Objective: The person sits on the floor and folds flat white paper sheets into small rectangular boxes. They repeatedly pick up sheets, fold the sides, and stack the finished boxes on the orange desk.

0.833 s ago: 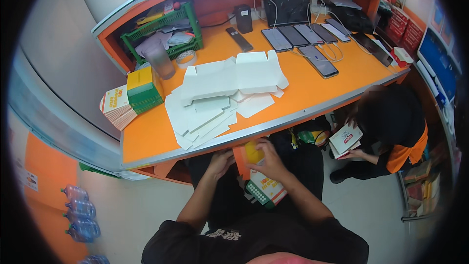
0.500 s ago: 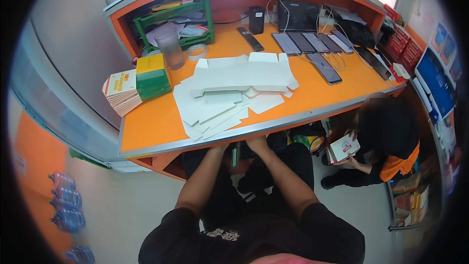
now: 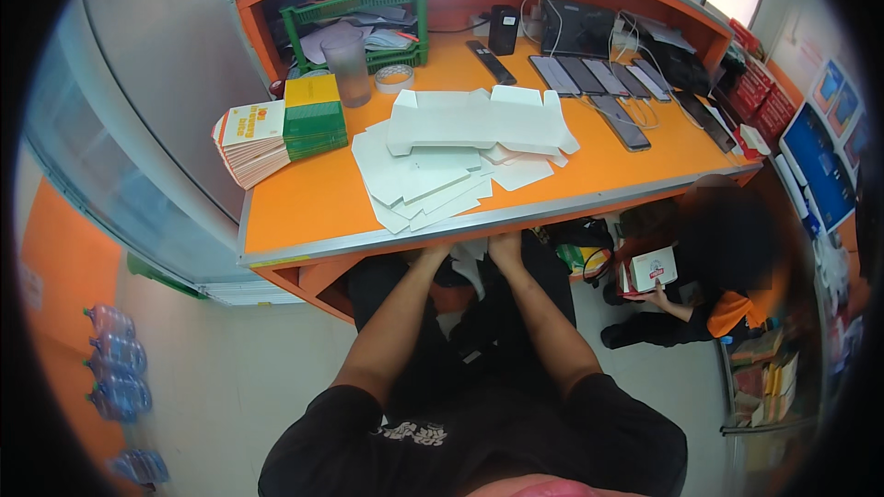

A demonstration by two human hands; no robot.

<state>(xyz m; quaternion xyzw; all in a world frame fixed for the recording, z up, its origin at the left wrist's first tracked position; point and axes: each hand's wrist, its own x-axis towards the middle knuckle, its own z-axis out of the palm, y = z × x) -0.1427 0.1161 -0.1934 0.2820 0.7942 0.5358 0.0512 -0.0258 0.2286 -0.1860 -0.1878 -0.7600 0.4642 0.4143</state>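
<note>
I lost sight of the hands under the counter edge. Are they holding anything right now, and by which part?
It cannot be told: the left hand and right hand reach under the orange counter, whose edge hides the fingers.

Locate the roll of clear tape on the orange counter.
In the head view, the tape roll lies toward the counter's back left, just right of the translucent cup and in front of the green basket.

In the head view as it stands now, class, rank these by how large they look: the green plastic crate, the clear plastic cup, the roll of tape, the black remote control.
1. Green plastic crate
2. Clear plastic cup
3. Black remote control and roll of tape: the remote is longer and narrower; too close to rank.
</note>
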